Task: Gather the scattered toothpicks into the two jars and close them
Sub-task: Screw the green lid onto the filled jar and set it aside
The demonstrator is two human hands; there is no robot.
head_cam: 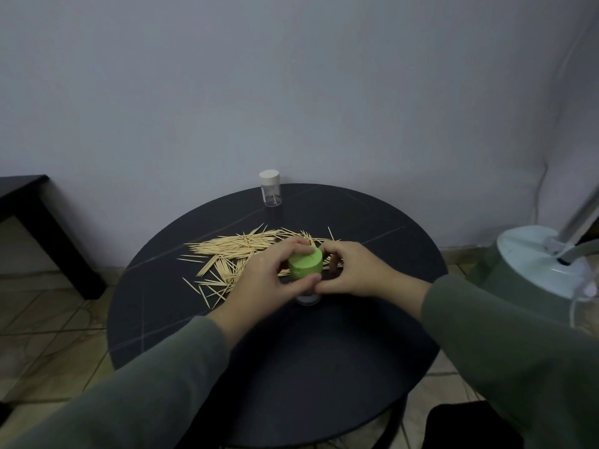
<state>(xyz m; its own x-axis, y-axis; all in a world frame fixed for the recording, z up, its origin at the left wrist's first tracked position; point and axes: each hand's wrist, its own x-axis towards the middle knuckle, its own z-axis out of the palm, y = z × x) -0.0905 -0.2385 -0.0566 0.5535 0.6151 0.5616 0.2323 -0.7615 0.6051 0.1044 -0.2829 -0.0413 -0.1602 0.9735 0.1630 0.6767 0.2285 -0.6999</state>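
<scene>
A clear jar (pixel 307 299) with a green lid (pixel 305 262) stands mid-table between my hands. My left hand (pixel 265 280) grips the green lid, fingers over its far side and thumb along its near side. My right hand (pixel 353 270) curls round the jar from the right, just under the lid. Most of the jar's body is hidden by my fingers. Many toothpicks (pixel 233 254) lie scattered on the dark round table (pixel 162 319), behind and left of the jar. A second clear jar (pixel 270 189) with a white lid stands upright at the table's far edge.
A black side table (pixel 32 205) stands at the left against the wall. A pale green appliance with a white top (pixel 534 264) sits on the floor at the right. A dark object (pixel 470 426) lies at the bottom right beside the table.
</scene>
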